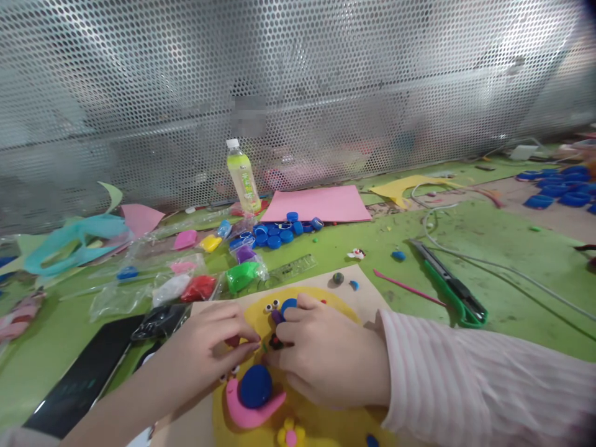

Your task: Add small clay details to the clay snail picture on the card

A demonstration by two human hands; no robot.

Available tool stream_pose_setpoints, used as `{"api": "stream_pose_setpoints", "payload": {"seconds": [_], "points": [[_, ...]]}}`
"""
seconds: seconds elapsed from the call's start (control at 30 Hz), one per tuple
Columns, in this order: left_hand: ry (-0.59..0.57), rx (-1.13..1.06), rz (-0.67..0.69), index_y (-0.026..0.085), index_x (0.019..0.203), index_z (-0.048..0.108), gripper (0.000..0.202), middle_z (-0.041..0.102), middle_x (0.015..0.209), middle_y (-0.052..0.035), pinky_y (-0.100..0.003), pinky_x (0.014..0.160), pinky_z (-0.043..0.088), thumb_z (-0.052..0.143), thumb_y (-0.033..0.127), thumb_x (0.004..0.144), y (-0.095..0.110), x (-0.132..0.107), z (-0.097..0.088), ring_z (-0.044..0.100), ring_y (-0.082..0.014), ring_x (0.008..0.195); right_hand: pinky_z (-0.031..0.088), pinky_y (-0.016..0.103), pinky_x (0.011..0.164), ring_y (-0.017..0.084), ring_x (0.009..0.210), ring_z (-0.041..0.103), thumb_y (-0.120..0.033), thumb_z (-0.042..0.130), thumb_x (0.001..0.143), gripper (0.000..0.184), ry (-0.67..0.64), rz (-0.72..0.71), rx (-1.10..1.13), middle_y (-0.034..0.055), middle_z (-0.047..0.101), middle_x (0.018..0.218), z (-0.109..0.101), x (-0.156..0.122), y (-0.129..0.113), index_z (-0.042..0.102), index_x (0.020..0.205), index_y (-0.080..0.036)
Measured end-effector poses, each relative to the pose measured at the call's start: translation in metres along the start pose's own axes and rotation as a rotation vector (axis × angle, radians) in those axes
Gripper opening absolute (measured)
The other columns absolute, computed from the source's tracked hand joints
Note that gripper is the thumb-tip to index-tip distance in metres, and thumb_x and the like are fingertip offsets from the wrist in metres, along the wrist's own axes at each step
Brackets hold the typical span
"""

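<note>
Both my hands rest on a yellow foam disc [326, 428] glued on a tan cardboard sheet [367, 288]. My left hand [209, 351] pinches its fingertips together at a small dark piece near the disc's middle. My right hand [326, 354], in a pink striped sleeve, is curled with its fingers pressing a blue cap figure with googly eyes [284, 305]. Just below the hands sits a pink clay snail with a blue bottle cap shell [254, 394]. A small yellow and pink flower [289, 433] lies at the disc's near edge.
Bags of coloured clay [198, 287] and loose blue caps [279, 233] lie behind the cardboard, with a drink bottle [243, 177] and pink paper [316, 203]. A green utility knife [449, 284], a pink stick [407, 288] and a white cable [488, 264] are right. A black tablet [88, 372] lies left. Perforated metal screen [298, 74] behind.
</note>
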State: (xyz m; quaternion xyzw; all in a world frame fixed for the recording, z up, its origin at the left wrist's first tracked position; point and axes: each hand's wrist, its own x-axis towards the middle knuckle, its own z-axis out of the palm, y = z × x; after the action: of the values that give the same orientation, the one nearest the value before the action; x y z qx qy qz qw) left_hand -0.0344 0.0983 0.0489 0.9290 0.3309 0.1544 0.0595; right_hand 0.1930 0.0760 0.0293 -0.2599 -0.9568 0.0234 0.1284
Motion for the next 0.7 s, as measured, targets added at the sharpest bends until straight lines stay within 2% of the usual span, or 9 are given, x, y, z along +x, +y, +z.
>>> {"api": "stream_pose_setpoints", "payload": {"seconds": [0.27, 0.37, 0.53, 0.7], "points": [[0.001, 0.010, 0.006, 0.025, 0.077, 0.070, 0.016, 0.070, 0.070, 0.0052, -0.021, 0.060, 0.045, 0.063, 0.031, 0.090, 0.0001, 0.0016, -0.0036, 0.064, -0.0109, 0.066, 0.028, 0.037, 0.072, 0.019, 0.079, 0.053, -0.024, 0.058, 0.094, 0.016, 0.009, -0.036, -0.062, 0.0015, 0.069, 0.082, 0.0053, 0.0011, -0.0009, 0.072, 0.089, -0.018], [0.005, 0.015, 0.007, 0.025, 0.076, 0.071, 0.017, 0.069, 0.070, 0.0054, -0.021, 0.059, 0.045, 0.062, 0.032, 0.090, -0.0012, 0.0025, -0.0045, 0.064, -0.0104, 0.064, 0.028, 0.036, 0.072, 0.019, 0.079, 0.053, -0.025, 0.060, 0.093, 0.014, 0.028, -0.021, -0.047, 0.0010, 0.070, 0.084, 0.0048, 0.0009, -0.0003, 0.072, 0.097, -0.020], [0.015, 0.028, -0.001, 0.026, 0.079, 0.072, 0.013, 0.069, 0.070, 0.0057, -0.019, 0.060, 0.046, 0.064, 0.030, 0.089, -0.0016, 0.0022, -0.0036, 0.065, -0.0097, 0.064, 0.028, 0.037, 0.073, 0.019, 0.082, 0.056, -0.020, 0.059, 0.091, 0.022, 0.074, 0.007, -0.040, 0.0011, 0.069, 0.088, 0.0030, -0.0005, 0.0020, 0.071, 0.109, -0.020], [0.017, 0.024, 0.002, 0.026, 0.078, 0.071, 0.014, 0.069, 0.071, 0.0060, -0.020, 0.060, 0.046, 0.064, 0.031, 0.089, -0.0007, 0.0024, -0.0029, 0.064, -0.0095, 0.064, 0.029, 0.038, 0.074, 0.021, 0.085, 0.058, -0.023, 0.061, 0.089, 0.018, 0.024, 0.012, -0.022, 0.0007, 0.070, 0.087, 0.0022, 0.0000, 0.0021, 0.074, 0.101, -0.021]]}}
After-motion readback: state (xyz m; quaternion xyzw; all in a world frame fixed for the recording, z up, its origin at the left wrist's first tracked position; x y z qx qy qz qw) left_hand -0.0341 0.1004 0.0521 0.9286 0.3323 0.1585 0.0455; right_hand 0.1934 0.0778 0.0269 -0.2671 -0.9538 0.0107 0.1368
